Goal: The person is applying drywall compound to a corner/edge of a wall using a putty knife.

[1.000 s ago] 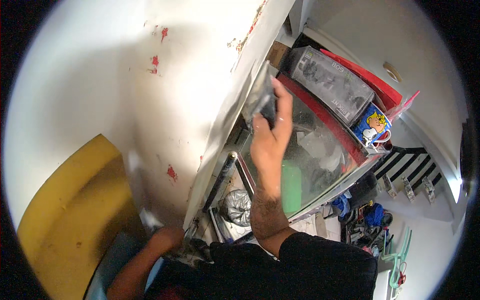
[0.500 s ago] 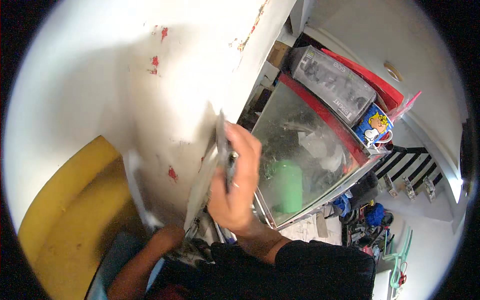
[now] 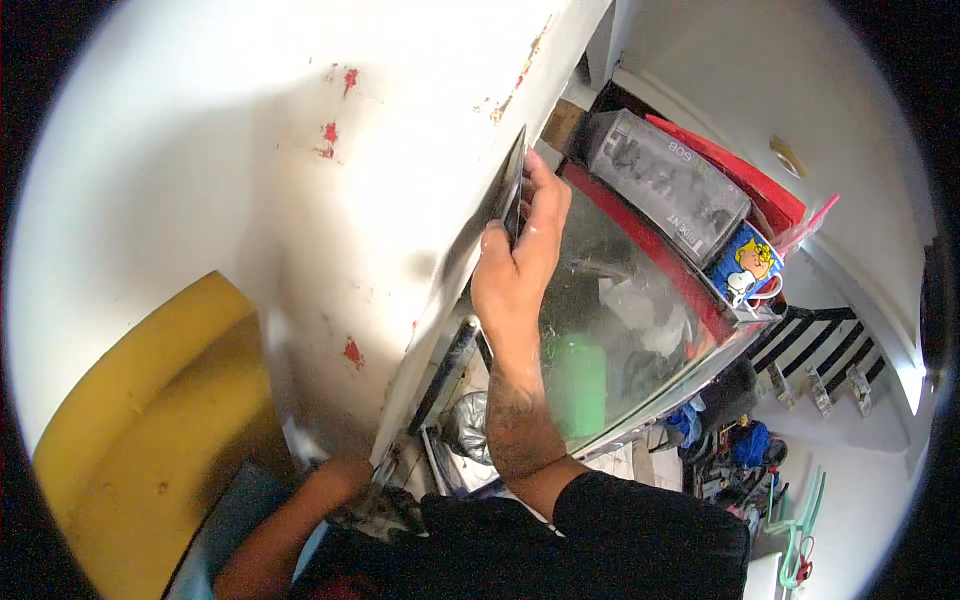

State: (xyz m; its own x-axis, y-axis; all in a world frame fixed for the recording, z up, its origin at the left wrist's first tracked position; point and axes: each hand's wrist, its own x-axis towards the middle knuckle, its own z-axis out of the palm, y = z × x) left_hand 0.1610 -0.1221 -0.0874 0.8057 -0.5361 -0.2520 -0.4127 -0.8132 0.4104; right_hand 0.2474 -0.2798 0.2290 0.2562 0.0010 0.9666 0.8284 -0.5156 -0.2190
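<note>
My right hand (image 3: 520, 250) is raised beside the right edge of a large white panel (image 3: 420, 170) marked with red chips and worn spots. Its thumb and fingers pinch a thin, flat, dark-faced plate (image 3: 514, 190), like a scraper blade, seen nearly edge-on and close to the panel's surface. I cannot tell if the plate touches it. Low down, my left hand (image 3: 343, 478) is at the panel's bottom end; its fingers are hidden.
A yellow curved piece (image 3: 150, 390) stands at left. To the right is a dusty glass tank (image 3: 640, 290) with a green container (image 3: 578, 385) behind the glass. On its top sit a grey box (image 3: 670, 180) and a blue cartoon mug (image 3: 745, 262). Striped stairs (image 3: 815, 340) lie farther right.
My right hand has moved up and to the right along the panel with the thin plate, uncovering a dark rod and a silvery bundle below. My left hand stays about where it was.
</note>
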